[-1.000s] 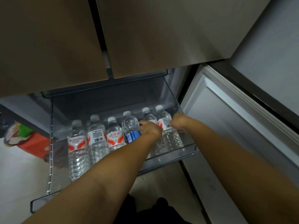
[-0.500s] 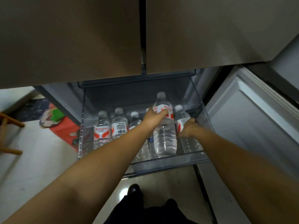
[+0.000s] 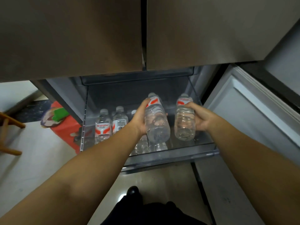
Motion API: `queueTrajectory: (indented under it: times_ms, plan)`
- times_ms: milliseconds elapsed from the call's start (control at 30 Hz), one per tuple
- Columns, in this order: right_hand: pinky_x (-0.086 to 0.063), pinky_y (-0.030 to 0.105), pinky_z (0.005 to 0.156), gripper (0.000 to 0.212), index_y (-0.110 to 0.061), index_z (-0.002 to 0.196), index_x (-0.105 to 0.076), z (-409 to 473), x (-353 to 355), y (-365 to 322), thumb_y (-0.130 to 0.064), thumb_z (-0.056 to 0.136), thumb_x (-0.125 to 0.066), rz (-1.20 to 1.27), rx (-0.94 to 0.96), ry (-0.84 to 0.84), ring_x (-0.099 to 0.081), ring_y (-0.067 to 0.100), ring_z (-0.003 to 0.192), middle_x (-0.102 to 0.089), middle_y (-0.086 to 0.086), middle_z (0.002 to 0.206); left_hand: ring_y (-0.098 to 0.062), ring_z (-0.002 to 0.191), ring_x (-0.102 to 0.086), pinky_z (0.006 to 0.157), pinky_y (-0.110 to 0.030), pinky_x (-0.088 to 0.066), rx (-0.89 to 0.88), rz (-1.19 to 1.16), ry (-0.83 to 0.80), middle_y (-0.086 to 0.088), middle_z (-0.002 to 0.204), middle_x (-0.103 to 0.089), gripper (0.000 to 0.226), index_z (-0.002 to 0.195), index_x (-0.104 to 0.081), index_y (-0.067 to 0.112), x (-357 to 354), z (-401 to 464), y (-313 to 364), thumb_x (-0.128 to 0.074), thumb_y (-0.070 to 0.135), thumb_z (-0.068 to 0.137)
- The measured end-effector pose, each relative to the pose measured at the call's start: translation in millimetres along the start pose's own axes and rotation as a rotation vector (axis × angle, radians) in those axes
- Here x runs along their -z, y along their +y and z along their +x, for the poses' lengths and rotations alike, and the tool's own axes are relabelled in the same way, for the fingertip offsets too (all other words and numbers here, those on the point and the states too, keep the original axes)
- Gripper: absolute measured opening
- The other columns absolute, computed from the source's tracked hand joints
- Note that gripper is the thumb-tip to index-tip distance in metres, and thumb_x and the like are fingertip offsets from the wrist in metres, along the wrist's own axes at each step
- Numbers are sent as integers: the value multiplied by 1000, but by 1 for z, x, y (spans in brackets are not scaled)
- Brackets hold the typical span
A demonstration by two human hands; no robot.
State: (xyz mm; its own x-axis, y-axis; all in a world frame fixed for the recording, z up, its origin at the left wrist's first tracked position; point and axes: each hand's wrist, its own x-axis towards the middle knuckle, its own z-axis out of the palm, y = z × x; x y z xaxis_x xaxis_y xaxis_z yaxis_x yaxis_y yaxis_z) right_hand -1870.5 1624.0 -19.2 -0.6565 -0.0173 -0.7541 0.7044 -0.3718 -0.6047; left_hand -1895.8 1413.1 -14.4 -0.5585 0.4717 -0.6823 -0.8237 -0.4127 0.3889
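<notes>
Lifting: we hold two water bottles up over the clear drawer at the bottom of the fridge.
Left hand: our left hand wraps round the left bottle — fingers curled behind it, thumb up near the red label.
Right hand: our right hand wraps round the right bottle, fingers curled round its side.
Doing it well: we should bring both straight up, squeeze softly so the thin sides do not cave in, and not bump the doors above.
Feel: clear thin plastic, round, with bumpy rings — maybe wet and slippy, though we cannot tell from here.
In the drawer: a row of bottles stands with white caps up.
</notes>
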Motion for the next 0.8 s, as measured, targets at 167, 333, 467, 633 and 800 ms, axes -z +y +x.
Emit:
queueTrajectory:
  times_ms: [167,333,467,633,800]
  plan:
    - [-56,51,83,59,-7,108,-66,-19,5,-3,-49,68,-74,111,58,-57,-68,30,78,-68,17,85,-26,81,-61,78,-38,-55,-29,-94,-92,-13,96,-60,50,109,-62,8,-2,-16,-7,-59,51,85]
    - [-57,44,70,67,-12,127,-58,-36,5,-2,-44,72,-79,105,123,-91,-69,30,70,-69,17,79,-25,78,-64,76,-38,-56,-27,-46,-191,-13,88,-63,49,109,-61,9,-12,-36,-22,-62,50,82]
    - [-55,45,75,77,-17,134,-54,-50,7,3,-40,67,-85,136,165,-128,-69,31,81,-69,16,101,-22,77,-64,72,-34,-57,-22,-22,-321,-10,87,-62,46,101,-62,9,-24,-53,-38,-58,52,84]
    - [-53,44,85,78,-13,138,-48,-74,13,16,-38,72,-82,162,192,-314,-64,29,92,-58,14,119,-21,72,-66,71,-31,-58,-28,15,-463,-9,84,-63,50,96,-63,7,-37,-74,-59,-54,55,85]
    - [-55,41,77,85,-7,143,-41,-106,26,34,-48,77,-75,168,263,-362,-66,27,85,-62,13,106,-20,75,-67,72,-31,-58,-45,69,-495,-9,93,-62,56,108,-62,6,-37,-87,-74,-64,51,76]
